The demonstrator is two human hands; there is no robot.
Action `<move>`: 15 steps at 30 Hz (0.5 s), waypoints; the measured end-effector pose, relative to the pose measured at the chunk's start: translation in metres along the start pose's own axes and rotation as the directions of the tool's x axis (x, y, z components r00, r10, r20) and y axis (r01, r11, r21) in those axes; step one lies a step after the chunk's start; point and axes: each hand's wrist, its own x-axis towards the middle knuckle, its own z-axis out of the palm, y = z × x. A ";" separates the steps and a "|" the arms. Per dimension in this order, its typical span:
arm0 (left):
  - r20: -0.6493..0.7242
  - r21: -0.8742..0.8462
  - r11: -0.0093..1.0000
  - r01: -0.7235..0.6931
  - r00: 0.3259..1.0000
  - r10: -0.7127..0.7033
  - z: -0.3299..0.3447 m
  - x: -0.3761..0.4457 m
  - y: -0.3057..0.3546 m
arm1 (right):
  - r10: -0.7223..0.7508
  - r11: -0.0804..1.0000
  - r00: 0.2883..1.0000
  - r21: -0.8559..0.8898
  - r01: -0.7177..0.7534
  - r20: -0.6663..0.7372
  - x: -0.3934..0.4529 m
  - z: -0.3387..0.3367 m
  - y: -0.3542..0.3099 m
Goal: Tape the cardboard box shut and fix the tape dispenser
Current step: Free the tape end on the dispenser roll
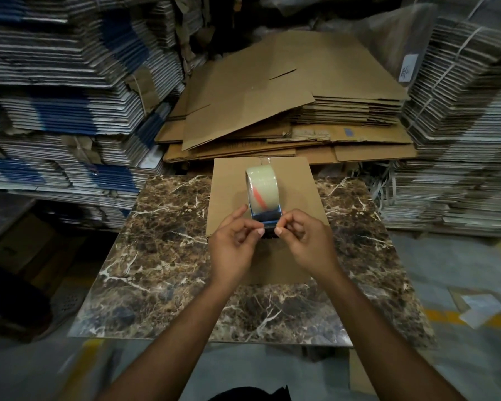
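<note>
A brown cardboard box (229, 183) lies on the marble tabletop (162, 241), its top closed with a strip of clear tape showing at the far edge. A blue tape dispenser (265, 217) with a roll of clear tape (262, 188) sits above the box top. My left hand (233, 246) pinches the dispenser's near end from the left with thumb and fingertips. On the other side my right hand (304, 241) pinches the same near end. Both hands cover the dispenser's lower part.
A pile of flattened brown cartons (287, 111) lies just behind the table. Tall stacks of bundled flat cartons rise on the left (70, 96) and on the right (460, 140). Papers (480, 309) lie on the grey floor at the right.
</note>
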 end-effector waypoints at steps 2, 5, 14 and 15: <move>0.041 0.000 1.000 -0.003 0.999 0.003 -0.003 0.002 -0.002 | 0.017 1.000 0.999 0.022 -0.018 0.051 0.001 -0.004 -0.001; 0.098 -0.053 0.998 0.027 0.995 -0.022 -0.005 0.003 -0.001 | 0.023 0.997 0.991 0.071 -0.032 0.133 0.004 -0.009 -0.004; 0.234 -0.162 0.984 0.077 0.971 -0.038 -0.012 0.014 0.011 | 0.006 0.993 0.967 0.110 -0.035 0.253 0.015 -0.014 0.000; 0.256 -0.180 0.981 0.071 0.966 -0.023 -0.014 0.014 0.011 | -0.001 0.990 0.963 0.135 -0.037 0.269 0.015 -0.016 0.000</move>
